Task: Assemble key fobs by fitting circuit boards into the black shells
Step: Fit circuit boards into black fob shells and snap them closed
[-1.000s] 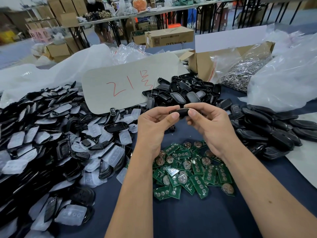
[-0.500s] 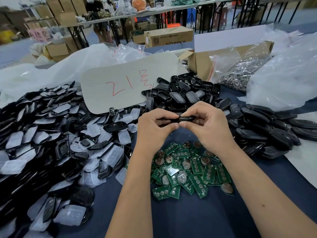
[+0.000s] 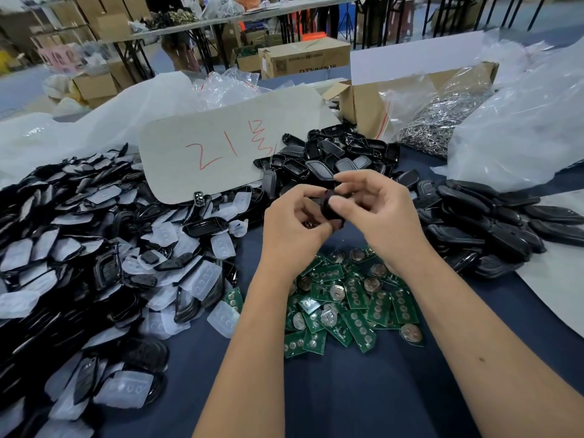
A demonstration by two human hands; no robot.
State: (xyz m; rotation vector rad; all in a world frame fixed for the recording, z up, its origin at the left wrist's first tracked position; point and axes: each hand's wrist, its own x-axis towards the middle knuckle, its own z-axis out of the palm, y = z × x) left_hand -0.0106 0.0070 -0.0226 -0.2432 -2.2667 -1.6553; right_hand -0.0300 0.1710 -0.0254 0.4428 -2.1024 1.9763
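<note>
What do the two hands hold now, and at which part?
A black shell, pinched between both: left hand at its left end, right hand at its right end.

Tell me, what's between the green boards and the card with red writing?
In the head view, both hands, left and right, holding a black shell, lie between the circuit boards and the card.

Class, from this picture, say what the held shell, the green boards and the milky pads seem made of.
Black shell: apparently moulded plastic, slightly glossy. Circuit boards: green laminate with metallic round contacts. Button pads: likely soft translucent silicone, frosted with raised bumps.
</note>
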